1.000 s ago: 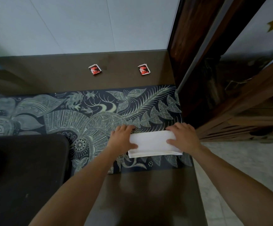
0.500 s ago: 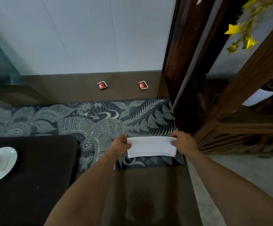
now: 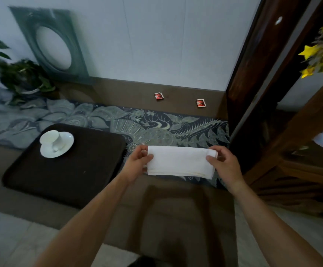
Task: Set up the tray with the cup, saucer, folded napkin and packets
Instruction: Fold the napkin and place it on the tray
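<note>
A folded white napkin (image 3: 180,162) hangs level above the patterned runner, held at both short ends. My left hand (image 3: 137,164) pinches its left end and my right hand (image 3: 225,164) pinches its right end. To the left lies a dark brown tray (image 3: 75,170). On the tray's far left corner a white cup (image 3: 51,139) lies tipped on a white saucer (image 3: 65,145). Two red packets (image 3: 158,96) (image 3: 201,103) lie on the bare tabletop near the wall.
A dark patterned runner (image 3: 185,128) crosses the brown table (image 3: 176,209). A potted plant (image 3: 20,78) and a framed panel (image 3: 50,43) stand at the back left. A dark wooden cabinet (image 3: 272,93) rises at the right, close to my right hand.
The napkin has come up off the runner, gripped at both ends. My view has swung left and back, so the whole tray with cup and saucer now shows.
</note>
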{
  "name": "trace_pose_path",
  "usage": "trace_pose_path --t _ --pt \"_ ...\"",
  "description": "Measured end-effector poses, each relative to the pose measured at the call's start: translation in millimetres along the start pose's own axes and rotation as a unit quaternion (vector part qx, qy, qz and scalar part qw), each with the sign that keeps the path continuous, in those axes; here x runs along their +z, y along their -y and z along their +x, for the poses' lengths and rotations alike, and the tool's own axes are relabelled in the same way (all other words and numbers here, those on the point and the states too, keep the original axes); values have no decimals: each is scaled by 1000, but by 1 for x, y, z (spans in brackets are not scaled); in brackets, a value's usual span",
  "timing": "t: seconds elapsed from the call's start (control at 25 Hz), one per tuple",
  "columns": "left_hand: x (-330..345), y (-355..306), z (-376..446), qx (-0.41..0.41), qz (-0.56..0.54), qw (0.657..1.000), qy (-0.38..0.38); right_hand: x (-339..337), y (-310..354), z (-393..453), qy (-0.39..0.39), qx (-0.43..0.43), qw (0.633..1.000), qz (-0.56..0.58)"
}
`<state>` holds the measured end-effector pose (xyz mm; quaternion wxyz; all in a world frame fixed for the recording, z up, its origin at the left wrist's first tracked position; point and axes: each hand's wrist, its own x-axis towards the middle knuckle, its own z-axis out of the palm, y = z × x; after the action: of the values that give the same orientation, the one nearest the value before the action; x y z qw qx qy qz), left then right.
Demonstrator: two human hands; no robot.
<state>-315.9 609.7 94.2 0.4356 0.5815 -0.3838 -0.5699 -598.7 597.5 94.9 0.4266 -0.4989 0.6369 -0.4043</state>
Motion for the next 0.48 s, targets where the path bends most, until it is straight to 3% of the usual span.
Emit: trace_pose_path --t 0.24,0.48 --pt "-69 8 -59 5 -48 996 -70 54 27 -31 78 -46 996 -8" --pt "-175 19 -120 16 -51 984 -172 160 64 -73 170 -81 982 -11"
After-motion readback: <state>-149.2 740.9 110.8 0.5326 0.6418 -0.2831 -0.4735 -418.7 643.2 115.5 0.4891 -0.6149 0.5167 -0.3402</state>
